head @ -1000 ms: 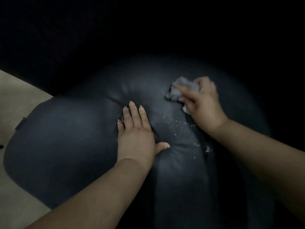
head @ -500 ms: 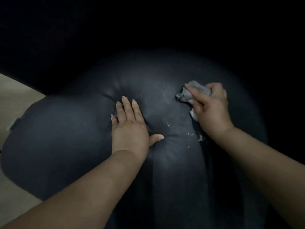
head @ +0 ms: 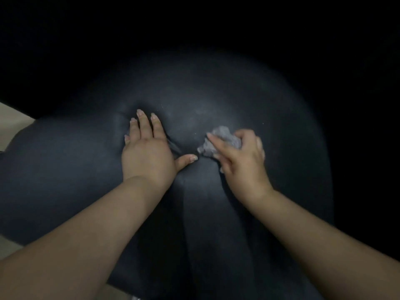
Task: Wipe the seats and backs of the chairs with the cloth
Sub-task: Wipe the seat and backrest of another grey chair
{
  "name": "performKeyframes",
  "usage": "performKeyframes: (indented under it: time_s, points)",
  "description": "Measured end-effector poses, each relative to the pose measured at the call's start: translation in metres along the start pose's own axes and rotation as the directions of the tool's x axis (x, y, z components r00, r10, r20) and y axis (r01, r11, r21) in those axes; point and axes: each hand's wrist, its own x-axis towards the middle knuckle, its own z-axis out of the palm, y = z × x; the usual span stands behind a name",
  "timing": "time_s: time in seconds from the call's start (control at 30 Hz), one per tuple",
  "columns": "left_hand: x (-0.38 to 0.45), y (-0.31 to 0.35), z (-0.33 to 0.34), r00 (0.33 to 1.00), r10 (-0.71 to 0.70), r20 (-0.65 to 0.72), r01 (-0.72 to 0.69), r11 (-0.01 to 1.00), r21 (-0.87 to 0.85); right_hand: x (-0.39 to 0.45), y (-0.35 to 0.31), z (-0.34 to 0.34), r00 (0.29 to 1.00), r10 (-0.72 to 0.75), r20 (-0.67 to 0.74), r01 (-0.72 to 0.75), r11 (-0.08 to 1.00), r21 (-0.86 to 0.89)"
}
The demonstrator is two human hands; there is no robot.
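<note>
A dark, padded leather chair seat fills most of the view, with a tufted dimple near its middle. My left hand lies flat on the seat, fingers spread beside the dimple, thumb pointing right. My right hand is closed around a crumpled grey cloth and presses it onto the seat just right of my left thumb. The chair's back is lost in darkness beyond the seat.
A pale beige floor shows at the left edge and again at the bottom left. Everything above and to the right of the seat is black and unreadable.
My right hand has dragged the cloth toward me and leftward across the seat, close to my left thumb. The white specks seen earlier on the seat are mostly gone. My left hand has stayed flat.
</note>
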Motion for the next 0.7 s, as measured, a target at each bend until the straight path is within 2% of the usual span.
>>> performKeyframes:
  time_s: [0.07, 0.17, 0.23, 0.33, 0.43, 0.5, 0.6, 0.63, 0.7]
  points:
    - [0.000, -0.004, -0.003, 1.000, 0.012, -0.007, -0.012, 1.000, -0.026, 0.019, 0.003, -0.001, 0.999, 0.024, -0.035, -0.025, 1.000, -0.015]
    - [-0.001, -0.012, -0.007, 0.998, 0.044, -0.036, -0.045, 0.998, -0.040, 0.010, 0.027, -0.012, 0.960, 0.214, -0.180, -0.221, 0.975, -0.017]
    - [-0.004, -0.013, -0.009, 0.997, 0.049, -0.052, -0.052, 0.997, -0.050, -0.019, 0.023, -0.011, 0.934, 0.278, -0.223, -0.284, 0.959, 0.005]
    - [-0.007, -0.010, -0.010, 0.996, 0.035, -0.081, -0.043, 0.994, -0.100, -0.042, -0.011, 0.009, 0.976, 0.150, -0.160, -0.153, 0.988, -0.009]
    - [-0.009, -0.015, -0.010, 0.991, 0.050, -0.127, -0.067, 0.988, -0.137, -0.005, -0.024, 0.017, 0.994, 0.062, -0.095, -0.063, 0.998, -0.016]
    - [-0.011, -0.024, -0.010, 0.985, 0.083, -0.151, -0.106, 0.983, -0.148, 0.029, -0.013, 0.012, 0.986, 0.104, -0.128, -0.107, 0.994, -0.019]
    - [-0.015, -0.037, -0.011, 0.976, 0.152, -0.153, -0.176, 0.972, -0.158, 0.041, 0.003, 0.005, 0.925, 0.300, -0.231, -0.292, 0.954, 0.071]
    - [-0.017, -0.041, -0.011, 0.974, 0.169, -0.152, -0.193, 0.969, -0.158, 0.032, -0.002, 0.007, 0.925, 0.301, -0.232, -0.294, 0.954, 0.062]
    - [-0.023, -0.046, -0.011, 0.973, 0.168, -0.157, -0.195, 0.965, -0.175, 0.009, -0.025, 0.019, 0.972, 0.171, -0.160, -0.169, 0.985, 0.028]
